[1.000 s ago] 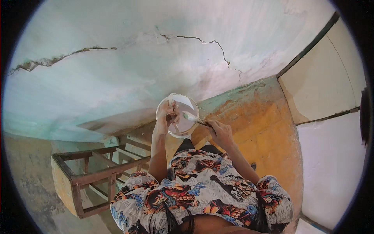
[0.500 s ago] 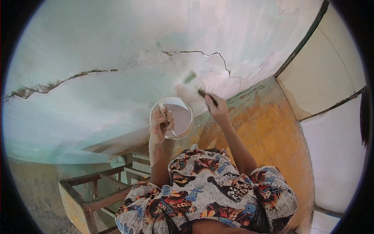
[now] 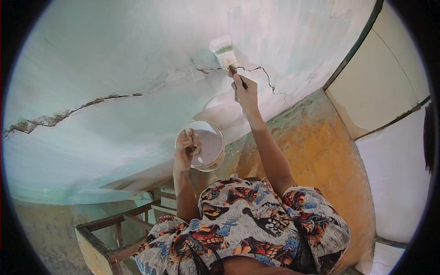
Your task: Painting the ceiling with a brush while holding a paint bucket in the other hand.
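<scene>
A wide paintbrush with white, paint-coated bristles and a green patch is gripped at its dark handle by my right hand. Its bristles are up at the pale green wall, just above a thin crack; I cannot tell whether they touch it. Lower down, my left hand is closed around the handle of a white bucket. Pale, whitish paint lies inside the bucket, and its rim is smeared.
A longer, wider crack runs along the wall at the left. Below it stands a wooden frame like an old piece of furniture. The lower wall is a worn orange band. Cream panels with dark edging meet it at the right.
My right hand has raised the brush from beside the bucket up and to the left, above the crack. The bucket in my left hand sits slightly lower in view.
</scene>
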`<state>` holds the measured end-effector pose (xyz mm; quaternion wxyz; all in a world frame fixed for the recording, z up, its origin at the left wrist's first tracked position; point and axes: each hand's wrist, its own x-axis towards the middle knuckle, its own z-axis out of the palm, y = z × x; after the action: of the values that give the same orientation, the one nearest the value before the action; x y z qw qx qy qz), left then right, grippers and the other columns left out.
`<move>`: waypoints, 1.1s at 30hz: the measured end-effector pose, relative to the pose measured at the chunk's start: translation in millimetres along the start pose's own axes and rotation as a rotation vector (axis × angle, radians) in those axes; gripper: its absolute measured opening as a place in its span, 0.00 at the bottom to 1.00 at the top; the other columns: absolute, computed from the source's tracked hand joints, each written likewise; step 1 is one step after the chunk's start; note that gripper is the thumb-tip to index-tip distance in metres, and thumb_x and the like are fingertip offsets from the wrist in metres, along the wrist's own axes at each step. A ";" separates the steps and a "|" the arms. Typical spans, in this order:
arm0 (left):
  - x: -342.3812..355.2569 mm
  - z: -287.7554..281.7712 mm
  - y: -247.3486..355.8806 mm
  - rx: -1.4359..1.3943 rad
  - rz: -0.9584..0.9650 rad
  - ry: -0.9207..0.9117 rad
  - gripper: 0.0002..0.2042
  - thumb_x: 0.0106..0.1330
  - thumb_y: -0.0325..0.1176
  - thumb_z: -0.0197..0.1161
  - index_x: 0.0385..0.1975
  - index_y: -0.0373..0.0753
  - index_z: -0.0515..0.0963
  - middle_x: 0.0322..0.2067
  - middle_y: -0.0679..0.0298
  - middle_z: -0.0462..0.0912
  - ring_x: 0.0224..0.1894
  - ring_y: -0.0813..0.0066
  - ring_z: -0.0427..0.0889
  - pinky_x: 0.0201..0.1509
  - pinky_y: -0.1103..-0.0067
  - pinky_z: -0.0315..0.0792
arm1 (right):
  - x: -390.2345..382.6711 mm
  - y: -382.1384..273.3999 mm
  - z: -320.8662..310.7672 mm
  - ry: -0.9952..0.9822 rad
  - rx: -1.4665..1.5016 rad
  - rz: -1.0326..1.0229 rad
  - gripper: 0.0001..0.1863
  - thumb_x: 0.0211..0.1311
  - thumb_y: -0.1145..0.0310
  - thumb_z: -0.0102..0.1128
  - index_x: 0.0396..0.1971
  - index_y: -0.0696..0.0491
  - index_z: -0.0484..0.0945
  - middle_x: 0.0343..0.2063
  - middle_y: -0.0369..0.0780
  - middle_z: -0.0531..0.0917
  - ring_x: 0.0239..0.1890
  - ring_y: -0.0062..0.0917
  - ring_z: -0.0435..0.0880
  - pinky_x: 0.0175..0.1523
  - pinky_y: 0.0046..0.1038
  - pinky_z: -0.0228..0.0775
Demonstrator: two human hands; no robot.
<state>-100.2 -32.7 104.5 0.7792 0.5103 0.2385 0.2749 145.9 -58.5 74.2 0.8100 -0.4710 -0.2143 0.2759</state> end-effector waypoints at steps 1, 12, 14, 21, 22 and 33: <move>-0.5 -1.2 -0.9 -0.002 -0.005 0.004 0.18 0.50 0.42 0.57 0.36 0.42 0.62 0.21 0.69 0.63 0.13 0.82 0.57 0.16 0.84 0.53 | -4.1 4.2 -3.7 0.001 -0.002 0.006 0.14 0.66 0.60 0.51 0.34 0.58 0.76 0.15 0.27 0.64 0.11 0.07 0.55 0.14 0.15 0.44; 0.0 -9.3 -1.8 -0.010 -0.052 -0.027 0.16 0.51 0.40 0.55 0.36 0.43 0.62 0.22 0.69 0.63 0.13 0.82 0.58 0.17 0.84 0.53 | -73.2 135.2 -95.6 0.018 -0.178 0.376 0.15 0.67 0.63 0.47 0.35 0.62 0.75 0.15 0.33 0.70 0.10 0.15 0.69 0.12 0.19 0.57; 4.1 -0.9 -1.1 -0.017 -0.065 -0.034 0.16 0.51 0.40 0.55 0.36 0.43 0.62 0.22 0.69 0.63 0.13 0.82 0.57 0.17 0.84 0.53 | -70.6 162.6 -115.7 0.047 -0.175 0.412 0.15 0.67 0.64 0.47 0.35 0.63 0.75 0.15 0.34 0.71 0.09 0.16 0.69 0.12 0.20 0.59; 0.9 -13.3 -5.4 -0.042 -0.002 -0.046 0.16 0.52 0.41 0.56 0.37 0.42 0.63 0.21 0.69 0.61 0.12 0.85 0.54 0.13 0.86 0.47 | -58.9 144.2 -103.4 0.017 -0.187 0.499 0.15 0.66 0.65 0.47 0.34 0.63 0.75 0.17 0.34 0.70 0.12 0.17 0.71 0.15 0.21 0.65; 0.3 -13.6 -5.2 -0.041 -0.004 -0.047 0.16 0.52 0.41 0.56 0.37 0.42 0.63 0.21 0.69 0.61 0.12 0.85 0.54 0.13 0.86 0.47 | -56.6 139.4 -102.1 0.019 -0.186 0.500 0.15 0.66 0.65 0.47 0.34 0.63 0.75 0.17 0.34 0.70 0.12 0.17 0.71 0.15 0.21 0.65; -3.0 -7.8 2.7 -0.007 -0.014 0.015 0.14 0.51 0.39 0.54 0.36 0.42 0.62 0.21 0.69 0.60 0.13 0.83 0.55 0.14 0.85 0.48 | -30.8 26.4 -66.3 -0.014 -0.078 0.339 0.14 0.64 0.67 0.51 0.26 0.65 0.74 0.15 0.35 0.69 0.07 0.16 0.63 0.11 0.21 0.51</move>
<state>-107.9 -28.6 104.4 0.7811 0.5036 0.2469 0.2742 156.4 -110.5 17.5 0.7315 -0.5296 -0.1480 0.4032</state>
